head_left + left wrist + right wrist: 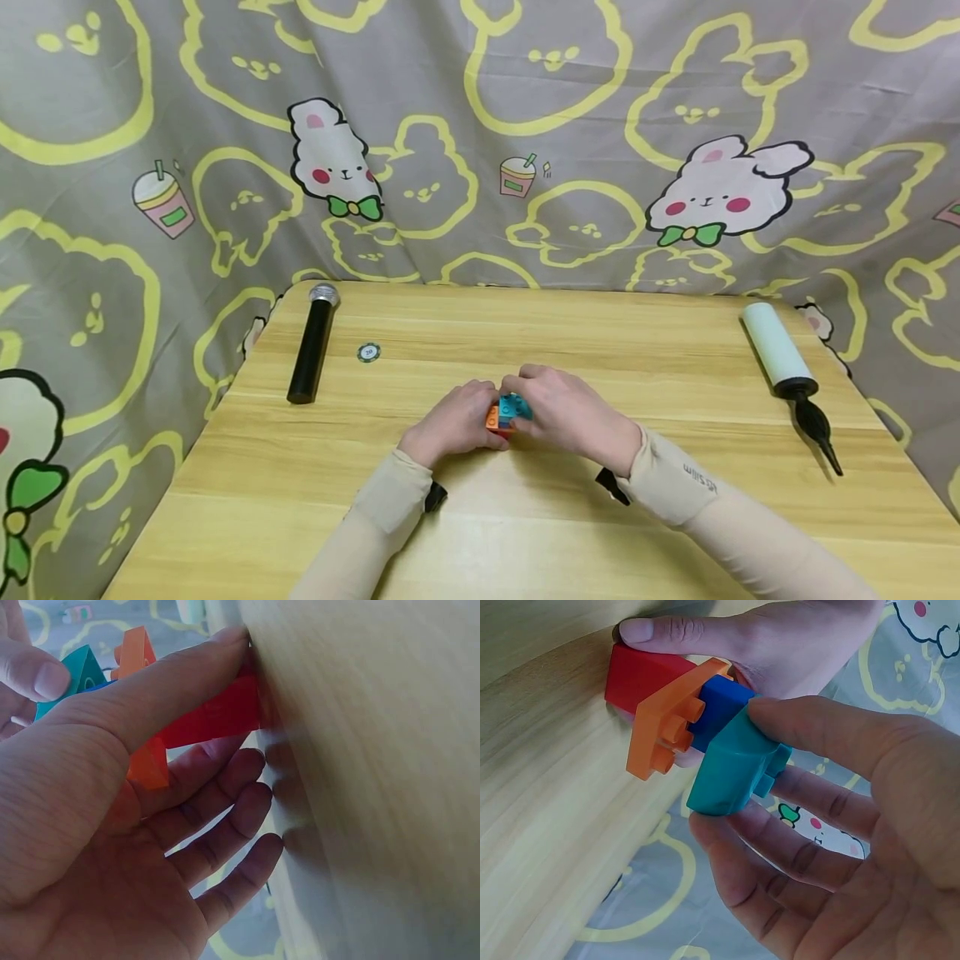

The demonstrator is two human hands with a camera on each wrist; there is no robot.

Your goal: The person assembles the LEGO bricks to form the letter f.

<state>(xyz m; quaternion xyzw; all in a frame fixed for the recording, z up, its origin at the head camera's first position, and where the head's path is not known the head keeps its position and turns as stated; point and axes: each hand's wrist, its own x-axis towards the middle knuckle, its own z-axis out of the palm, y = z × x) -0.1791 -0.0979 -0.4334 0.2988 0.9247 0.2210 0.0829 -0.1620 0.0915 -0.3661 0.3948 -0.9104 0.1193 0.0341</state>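
Observation:
Both hands meet over a small stack of toy building blocks near the middle of the table. At the bottom is a red block (641, 679), standing on the wood. Above it come a flat orange block (651, 735), a blue block (721, 711) and a teal block (731, 761) with slanted sides on top. My left hand (461, 421) grips the red block low down, thumb on one side and fingers on the other. With thumb and fingertips my right hand (562, 408) pinches the teal block, which sits somewhat askew over the blue one.
A black microphone (313, 346) lies at the table's back left, beside a round poker chip (368, 352). Toward the right edge lies a pale hand pump (780, 350) with a black nozzle. A patterned curtain (450, 167) hangs behind the table (510, 533).

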